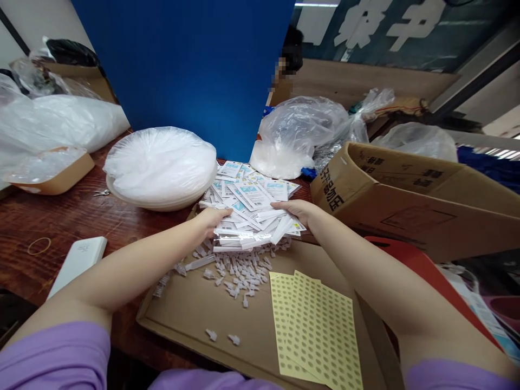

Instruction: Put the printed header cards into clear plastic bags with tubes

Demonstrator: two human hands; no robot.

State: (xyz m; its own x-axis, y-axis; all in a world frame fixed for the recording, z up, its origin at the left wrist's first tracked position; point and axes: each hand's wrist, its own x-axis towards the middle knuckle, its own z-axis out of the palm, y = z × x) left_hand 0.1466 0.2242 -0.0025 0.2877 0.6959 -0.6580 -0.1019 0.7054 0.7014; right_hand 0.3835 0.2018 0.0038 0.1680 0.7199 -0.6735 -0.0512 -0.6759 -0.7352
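A heap of small clear packets with white and blue printed cards (252, 195) lies between my two hands. My left hand (214, 218) grips the heap's left side, thumb on top and fingers mostly hidden beneath. On the right side my right hand (299, 210) holds packets the same way, with its thumb stretched over them. Below the heap, many small white plastic pieces (244, 273) are scattered on a flat cardboard sheet (182, 314). Two more white pieces (222, 336) lie apart near its front. Yellow sheets of round stickers (317, 325) rest on the cardboard's right part.
A round basin (162, 203) holding a white plastic-wrapped mass stands left of the heap. An open carton (406, 206) is at right, above a red object (402, 254). A white box-like device (79, 262) and rubber band (39, 246) lie left. A blue panel (187, 70) rises behind.
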